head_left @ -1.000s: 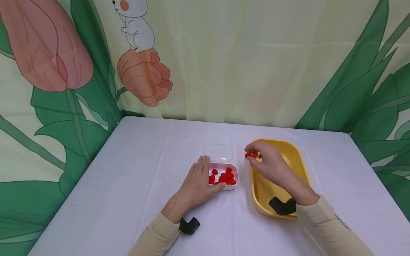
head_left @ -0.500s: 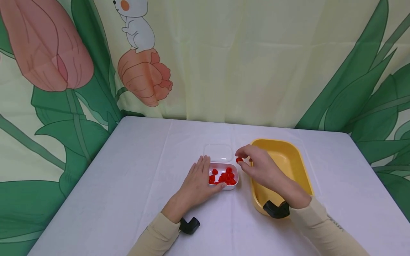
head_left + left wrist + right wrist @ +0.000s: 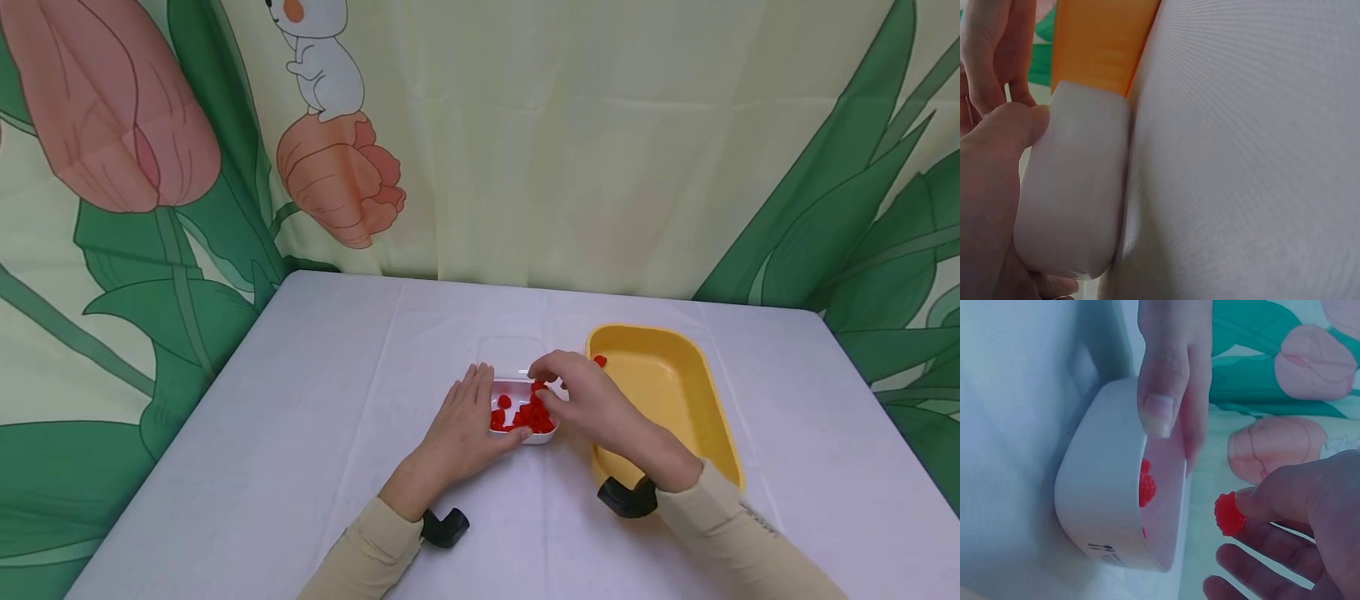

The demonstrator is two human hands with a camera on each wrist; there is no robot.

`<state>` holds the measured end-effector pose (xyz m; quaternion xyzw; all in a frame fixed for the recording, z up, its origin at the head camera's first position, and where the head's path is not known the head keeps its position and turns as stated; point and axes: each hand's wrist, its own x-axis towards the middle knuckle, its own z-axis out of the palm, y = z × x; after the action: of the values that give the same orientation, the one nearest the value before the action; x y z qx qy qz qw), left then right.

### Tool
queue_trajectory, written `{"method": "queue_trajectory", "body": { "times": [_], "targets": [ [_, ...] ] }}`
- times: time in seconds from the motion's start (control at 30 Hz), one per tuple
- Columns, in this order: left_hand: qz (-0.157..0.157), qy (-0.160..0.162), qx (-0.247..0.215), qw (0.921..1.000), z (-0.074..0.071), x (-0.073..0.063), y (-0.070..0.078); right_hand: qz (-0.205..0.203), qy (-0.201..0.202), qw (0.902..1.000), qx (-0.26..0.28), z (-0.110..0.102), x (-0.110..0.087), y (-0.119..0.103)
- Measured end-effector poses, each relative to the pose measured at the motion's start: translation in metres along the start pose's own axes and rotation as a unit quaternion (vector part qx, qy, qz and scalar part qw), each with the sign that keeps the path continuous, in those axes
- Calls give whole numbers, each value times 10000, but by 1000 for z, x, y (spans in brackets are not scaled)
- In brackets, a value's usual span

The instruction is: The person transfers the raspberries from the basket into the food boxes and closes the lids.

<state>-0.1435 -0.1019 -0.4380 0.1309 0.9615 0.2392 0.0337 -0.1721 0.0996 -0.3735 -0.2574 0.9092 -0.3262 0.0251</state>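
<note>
A small white box (image 3: 538, 440) with several red raspberries (image 3: 531, 415) in it stands at the table's middle. My left hand (image 3: 457, 437) holds it at its left side, thumb (image 3: 1029, 122) on the near rim, fingers lying straight in the head view. Just above the box's right end, my right hand (image 3: 592, 400) pinches one bumpy red raspberry (image 3: 1230, 514) between thumb and index finger; the other fingers spread loosely. Another raspberry (image 3: 600, 361) lies in the far left corner of the yellow tray (image 3: 667, 400), partly behind the right hand.
A clear lid (image 3: 510, 354) lies flat on the white cloth (image 3: 360, 400) behind the box. The yellow tray stands close at the right, under my right forearm. A patterned curtain (image 3: 570, 167) hangs behind the table's far edge.
My right hand has moved left from over the yellow tray to above the white box, carrying a raspberry. One raspberry in the tray's corner now shows. The left hand stays put.
</note>
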Motion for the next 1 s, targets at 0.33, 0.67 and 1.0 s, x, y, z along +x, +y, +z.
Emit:
{"method": "queue_trajectory", "body": {
  "times": [0.33, 0.67, 1.0],
  "targets": [
    [32, 60, -11, 10000, 0, 0, -1, 24, -328, 9994, -112, 13, 8, -7],
    [90, 13, 15, 10000, 1, 0, -3, 45, -469, 9989, -53, 20, 11, -12],
    [77, 27, -5, 10000, 2, 1, -3, 240, -367, 9990, -129, 13, 6, -14]
  ]
}}
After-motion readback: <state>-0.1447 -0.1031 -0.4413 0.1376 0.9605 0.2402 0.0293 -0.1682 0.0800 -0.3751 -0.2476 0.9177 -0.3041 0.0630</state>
